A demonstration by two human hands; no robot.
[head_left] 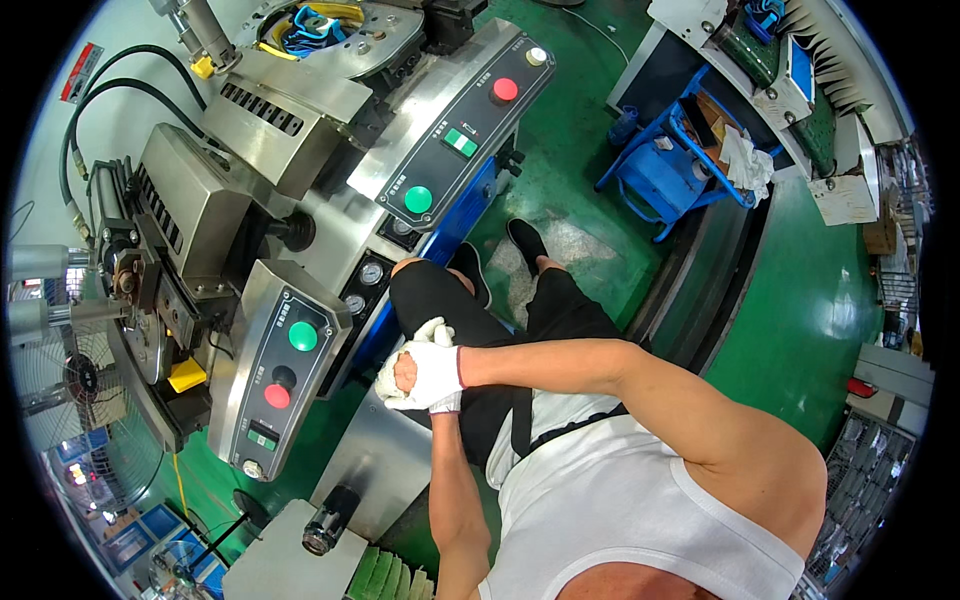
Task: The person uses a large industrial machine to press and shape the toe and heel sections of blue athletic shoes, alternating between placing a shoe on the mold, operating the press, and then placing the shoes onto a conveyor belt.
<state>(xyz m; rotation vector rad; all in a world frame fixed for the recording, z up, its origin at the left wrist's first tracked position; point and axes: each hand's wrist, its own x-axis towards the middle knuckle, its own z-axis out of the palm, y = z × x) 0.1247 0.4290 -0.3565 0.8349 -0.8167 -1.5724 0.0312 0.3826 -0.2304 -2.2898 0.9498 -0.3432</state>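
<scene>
My two hands meet in front of my lap, both in white knit gloves with bare skin showing at one spot between them. The right hand (437, 358) has come across from the right and is closed over the left. My left hand (395, 393) lies beneath it, fingers curled in and partly covered. Whether anything small sits between them is hidden. Nearest to the hands is a slanted steel control panel (280, 365) with a green button (302, 336) and a red button (277, 396). A second such panel (440, 165) stands farther up.
Steel machine housings (190, 205) with black hoses fill the left. A round fan (85, 380) stands at the far left. To the right are a blue chair (660, 180) with a white cloth (745, 165) and a conveyor-like unit (800, 85). A black cylinder (330, 520) juts out below.
</scene>
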